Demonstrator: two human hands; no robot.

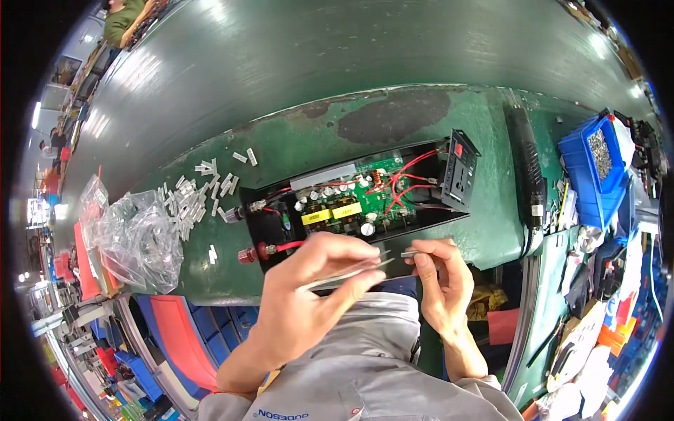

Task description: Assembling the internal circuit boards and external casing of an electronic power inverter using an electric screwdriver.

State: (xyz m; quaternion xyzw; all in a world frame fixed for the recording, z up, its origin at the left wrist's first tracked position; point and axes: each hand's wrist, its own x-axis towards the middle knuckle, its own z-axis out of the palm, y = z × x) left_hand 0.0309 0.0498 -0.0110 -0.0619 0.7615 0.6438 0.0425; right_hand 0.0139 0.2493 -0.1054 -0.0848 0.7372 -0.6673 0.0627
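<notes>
My left hand [298, 298] grips a pair of tweezers [351, 269], their tips pointing right and slightly apart. Just beyond those tips, my right hand [444, 284] pinches a small silvery piece [408, 254] between thumb and forefinger; its exact kind is too small to make out. Both hands are over the near edge of the bench, in front of an open black metal case [435, 223]. Inside the case lies a green circuit board [330, 200] with two yellow-wrapped transformers [331, 213] and red wires [404, 180]. An end panel [460, 172] with a red switch leans at its right end.
Left of the case, several small pale strips [188, 203] lie scattered by a clear plastic bag [137, 238]. On the right are a long black-wrapped tool [530, 168] and a blue bin [581, 151] of small metal parts. Another person [126, 22] is at the far upper left.
</notes>
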